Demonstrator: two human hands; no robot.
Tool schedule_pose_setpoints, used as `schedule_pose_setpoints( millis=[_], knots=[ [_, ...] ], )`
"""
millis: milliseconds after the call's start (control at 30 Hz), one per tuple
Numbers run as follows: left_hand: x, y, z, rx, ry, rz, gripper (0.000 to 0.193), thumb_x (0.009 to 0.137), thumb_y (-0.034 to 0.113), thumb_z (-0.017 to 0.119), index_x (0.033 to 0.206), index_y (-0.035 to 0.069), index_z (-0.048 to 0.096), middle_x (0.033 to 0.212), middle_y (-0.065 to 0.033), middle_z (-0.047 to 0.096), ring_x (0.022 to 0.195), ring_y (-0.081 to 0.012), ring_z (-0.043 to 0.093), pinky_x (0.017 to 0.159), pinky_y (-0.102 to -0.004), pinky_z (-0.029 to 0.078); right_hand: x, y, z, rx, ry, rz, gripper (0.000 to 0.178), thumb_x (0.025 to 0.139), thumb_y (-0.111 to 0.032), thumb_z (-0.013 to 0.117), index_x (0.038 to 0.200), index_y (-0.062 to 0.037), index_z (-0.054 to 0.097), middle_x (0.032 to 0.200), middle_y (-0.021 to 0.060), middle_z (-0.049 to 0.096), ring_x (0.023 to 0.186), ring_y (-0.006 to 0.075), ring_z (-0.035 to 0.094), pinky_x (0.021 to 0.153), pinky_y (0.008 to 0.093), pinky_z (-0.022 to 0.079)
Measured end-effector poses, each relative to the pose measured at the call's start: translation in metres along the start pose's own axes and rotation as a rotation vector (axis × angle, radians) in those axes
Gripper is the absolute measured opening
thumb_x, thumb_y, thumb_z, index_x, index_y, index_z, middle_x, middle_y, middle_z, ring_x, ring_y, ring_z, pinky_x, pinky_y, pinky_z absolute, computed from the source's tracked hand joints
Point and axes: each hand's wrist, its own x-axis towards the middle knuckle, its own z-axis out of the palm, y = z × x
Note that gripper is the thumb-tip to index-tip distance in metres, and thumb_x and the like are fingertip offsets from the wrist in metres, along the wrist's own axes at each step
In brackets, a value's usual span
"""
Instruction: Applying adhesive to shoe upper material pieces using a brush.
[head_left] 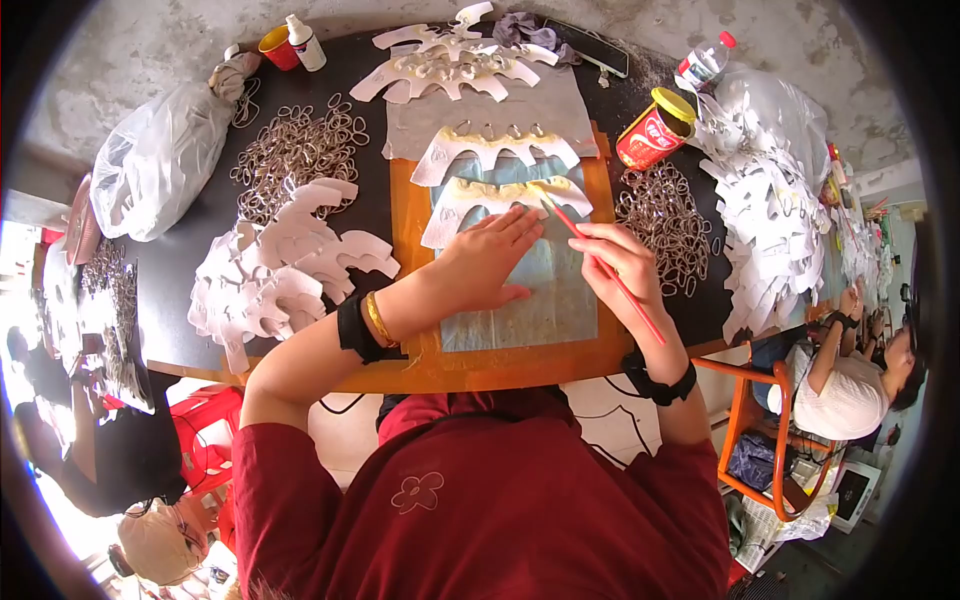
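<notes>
- brush [634, 303], one: pinched between thumb and fingers of the right hand [625, 262] at 3 o'clock from the middle of the blue sheet [520, 325], its shaft slanted toward 11, probably so that the tip meets the near strip without the knuckles crossing it.
- near strip [490, 193], one: at 12 o'clock, white, scalloped, yellowish along its far edge; the brush tip is at this edge.
- left hand [478, 265], one: palm down on the sheet, fingers nearly together, thumb apart, pinching nothing; presumably placed to steady the work. whether its fingertips press the strip, one cannot tell.
- far strip [490, 148], one: just beyond the near strip at 12, with four rings standing along its far edge.
- board [403, 215], one: under the sheet, apparently as a work surface.
- stack [455, 70]: farther out at 12; its strips overlap too much to count.
- pot [650, 145], one: red, tilted, between 1 and 2, seemingly within reach of the brush.
- ring heaps, two: at 10 [300, 150] and between 2 and 3 [665, 230]; rings too many to count.
- strip piles, two: at 9 [280, 265] and 3 [775, 230], also uncountable.
</notes>
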Motion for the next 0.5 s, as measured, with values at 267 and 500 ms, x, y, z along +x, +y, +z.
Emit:
schedule_pose_setpoints(
  millis=[267, 500],
  knots=[
    [0.002, 0.002, 0.004, 0.024, 0.022, 0.009, 0.078, 0.077, 0.036, 0.071, 0.138, 0.0, 0.038, 0.148, -0.0145, 0.032, 0.137, -0.0315, 0.031, 0.107, -0.0421, 0.036, -0.003, -0.008, -0.008, -0.059, -0.021, -0.016, 0.027, 0.067, 0.011, 0.064, 0.089, -0.003, 0.068, 0.095, 0.0105, 0.064, 0.084, 0.0256, 0.064, 0.072, 0.0323, 0.054],
    [0.001, -0.001, 0.004, 0.006, 0.012, -0.005, 0.079, 0.077, 0.038, 0.071, 0.139, 0.001, 0.037, 0.147, -0.0166, 0.033, 0.137, -0.0316, 0.031, 0.108, -0.0423, 0.035, 0.007, -0.009, 0.002, 0.024, -0.029, -0.04, 0.025, 0.069, 0.009, 0.064, 0.09, -0.0031, 0.068, 0.096, 0.0104, 0.064, 0.084, 0.0254, 0.064, 0.072, 0.0318, 0.053]
  ],
)
